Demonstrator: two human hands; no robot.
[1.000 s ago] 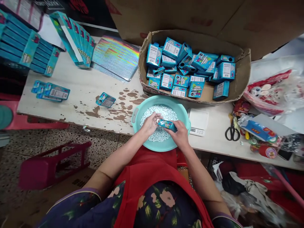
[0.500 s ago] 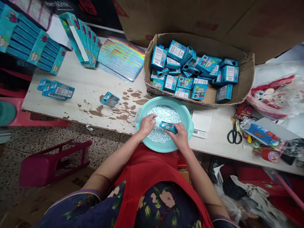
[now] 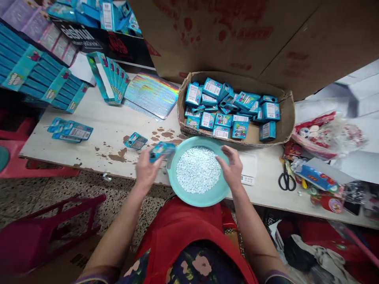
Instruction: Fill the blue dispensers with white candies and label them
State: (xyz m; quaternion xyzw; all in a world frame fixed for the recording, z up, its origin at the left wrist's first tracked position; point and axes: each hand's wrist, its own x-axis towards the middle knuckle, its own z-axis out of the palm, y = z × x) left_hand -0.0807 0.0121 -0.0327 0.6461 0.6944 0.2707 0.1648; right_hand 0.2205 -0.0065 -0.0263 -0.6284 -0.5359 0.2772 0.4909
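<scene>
My left hand is closed on a small blue candy box, held just past the left rim of a turquoise basin; the box is blurred by motion. Many small white candies lie in the basin. Over the basin's right side is my right hand, fingers curved and apart with nothing between them. A flat blue box lies on the table to the left of the basin, and a small pile of flat blue boxes is further left.
Behind the basin stands a cardboard tray of blue candy boxes. A white scale, black scissors and a bag of red-and-white items are to the right. Silvery sheets and stacked blue display cartons are at the left.
The blue candy box has passed from my right hand to my left, which has moved left out of the basin. My right hand has opened. The head view has shifted.
</scene>
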